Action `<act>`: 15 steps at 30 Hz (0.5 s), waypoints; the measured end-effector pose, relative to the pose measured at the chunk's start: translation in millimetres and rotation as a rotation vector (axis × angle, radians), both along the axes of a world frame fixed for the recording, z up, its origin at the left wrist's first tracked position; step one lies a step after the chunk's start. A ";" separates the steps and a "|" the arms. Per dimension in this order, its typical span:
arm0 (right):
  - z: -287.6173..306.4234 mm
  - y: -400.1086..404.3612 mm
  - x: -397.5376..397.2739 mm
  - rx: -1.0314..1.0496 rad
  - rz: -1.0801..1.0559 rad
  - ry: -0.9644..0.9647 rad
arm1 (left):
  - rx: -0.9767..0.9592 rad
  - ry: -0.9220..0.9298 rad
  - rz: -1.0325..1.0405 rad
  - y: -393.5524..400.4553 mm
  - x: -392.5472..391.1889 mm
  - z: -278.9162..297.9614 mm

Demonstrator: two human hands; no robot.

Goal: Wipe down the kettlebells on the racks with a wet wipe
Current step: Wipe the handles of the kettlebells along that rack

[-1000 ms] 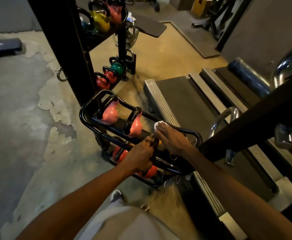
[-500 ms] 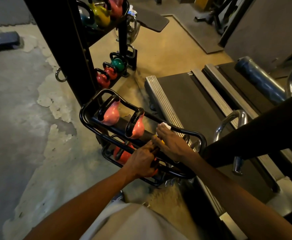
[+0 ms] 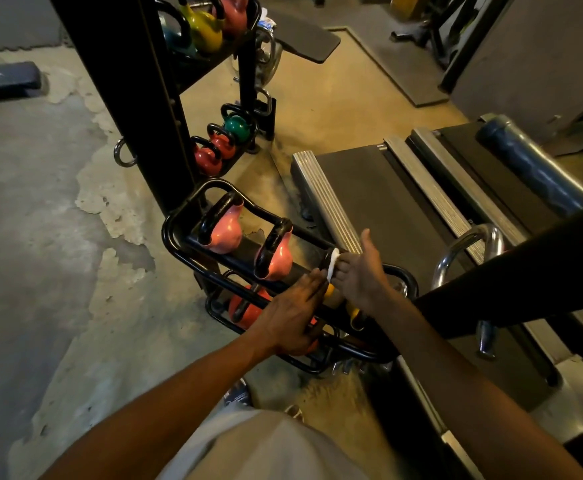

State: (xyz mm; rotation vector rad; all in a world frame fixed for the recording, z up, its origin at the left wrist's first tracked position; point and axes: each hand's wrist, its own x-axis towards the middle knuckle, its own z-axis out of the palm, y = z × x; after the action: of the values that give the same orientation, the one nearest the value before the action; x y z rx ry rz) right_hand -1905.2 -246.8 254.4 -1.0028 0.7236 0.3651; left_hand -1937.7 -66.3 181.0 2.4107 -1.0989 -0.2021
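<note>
On the low black tube rack (image 3: 179, 244), the right hand (image 3: 361, 271) pinched a limp white wet wipe (image 3: 332, 266) round the heavy yellow kettlebell's (image 3: 329, 290) rigid handle; the left hand (image 3: 291, 315), fingers straight, steadied it.

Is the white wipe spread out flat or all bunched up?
Bunched up. The wet wipe shows as a narrow crumpled strip wrapped on a black kettlebell handle, gripped by the right hand.

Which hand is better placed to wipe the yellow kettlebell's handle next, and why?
Right hand: it already holds the wet wipe on the handle; the left hand lies flat, without one.
</note>
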 end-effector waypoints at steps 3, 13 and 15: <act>-2.7 -14.9 12.5 0.109 -0.067 0.092 | -0.017 -0.002 -0.036 1.5 4.6 -2.6; -21.5 -34.4 18.9 0.227 -0.091 0.226 | -0.044 0.044 -0.037 0.5 3.3 -5.1; -20.8 -30.7 11.2 0.168 0.023 0.213 | -0.046 0.060 -0.033 0.0 4.7 -5.0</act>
State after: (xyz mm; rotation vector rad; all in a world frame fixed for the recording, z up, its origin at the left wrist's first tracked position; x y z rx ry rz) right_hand -1894.0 -277.5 233.7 -0.8207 0.8590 0.5496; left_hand -1933.0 -66.3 176.0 2.3317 -1.1048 -0.2560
